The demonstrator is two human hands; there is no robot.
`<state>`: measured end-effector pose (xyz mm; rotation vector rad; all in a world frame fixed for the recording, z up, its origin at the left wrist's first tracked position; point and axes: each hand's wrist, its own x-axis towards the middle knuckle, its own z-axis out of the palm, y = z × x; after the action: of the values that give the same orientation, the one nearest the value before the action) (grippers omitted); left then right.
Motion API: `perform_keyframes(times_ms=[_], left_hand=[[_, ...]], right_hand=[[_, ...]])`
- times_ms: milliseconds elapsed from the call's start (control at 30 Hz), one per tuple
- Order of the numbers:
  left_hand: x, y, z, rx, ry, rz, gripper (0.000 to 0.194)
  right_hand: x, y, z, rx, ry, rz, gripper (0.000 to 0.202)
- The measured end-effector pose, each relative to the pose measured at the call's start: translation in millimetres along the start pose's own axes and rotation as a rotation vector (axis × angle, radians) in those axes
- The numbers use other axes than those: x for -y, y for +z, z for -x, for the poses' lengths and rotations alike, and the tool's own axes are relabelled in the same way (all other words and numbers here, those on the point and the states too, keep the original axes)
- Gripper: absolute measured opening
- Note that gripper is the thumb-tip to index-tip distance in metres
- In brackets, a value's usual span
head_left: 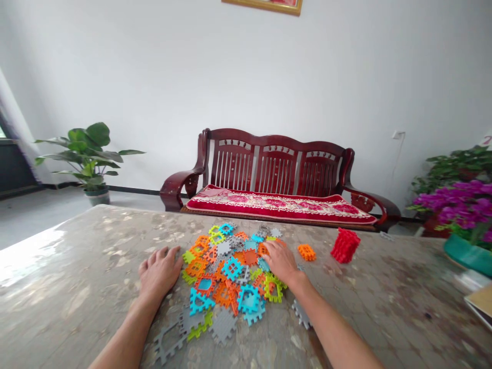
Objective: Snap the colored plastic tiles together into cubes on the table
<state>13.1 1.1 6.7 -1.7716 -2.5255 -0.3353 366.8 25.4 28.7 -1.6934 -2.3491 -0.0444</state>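
- On mottled table (69, 271), heaped centrally: flat, notch-edged pieces (232, 268), orange, blue, lime, grey.
- With left hand (159, 271): palm down, fingers slightly parted.
- With right hand (282, 262): laid over pieces; cannot tell fingers' grip.

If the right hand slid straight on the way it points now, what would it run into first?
The pile of plastic pieces: the right hand points forward and left into it. An orange piece looks nearest its fingers, though whether they already touch is unclear.
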Motion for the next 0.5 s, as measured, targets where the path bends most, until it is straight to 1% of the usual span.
perform_keyframes(times_ms=[133, 267, 367, 433, 500], left_hand=[[1, 1.2, -1, -0.006, 0.001, 0.000, 0.052], [3, 4.6, -3, -0.012, 0.005, 0.014, 0.052], [4, 7.2, -3, -0.022, 0.002, 0.021, 0.052], [4, 8.3, -3, -0.038, 0.005, 0.026, 0.051], [4, 8.4, -3, -0.046, 0.009, 0.027, 0.051]], right_hand=[[4, -8, -5, 0.106, -0.010, 0.024, 0.039], [7, -10, -6, 0.111, -0.040, 0.027, 0.031], [4, -9, -3, 0.035, 0.004, -0.039, 0.034], [-4, -10, 0, -0.061, 0.098, -0.144, 0.037], [-19, -13, 5, -0.147, 0.199, -0.273, 0.039]])
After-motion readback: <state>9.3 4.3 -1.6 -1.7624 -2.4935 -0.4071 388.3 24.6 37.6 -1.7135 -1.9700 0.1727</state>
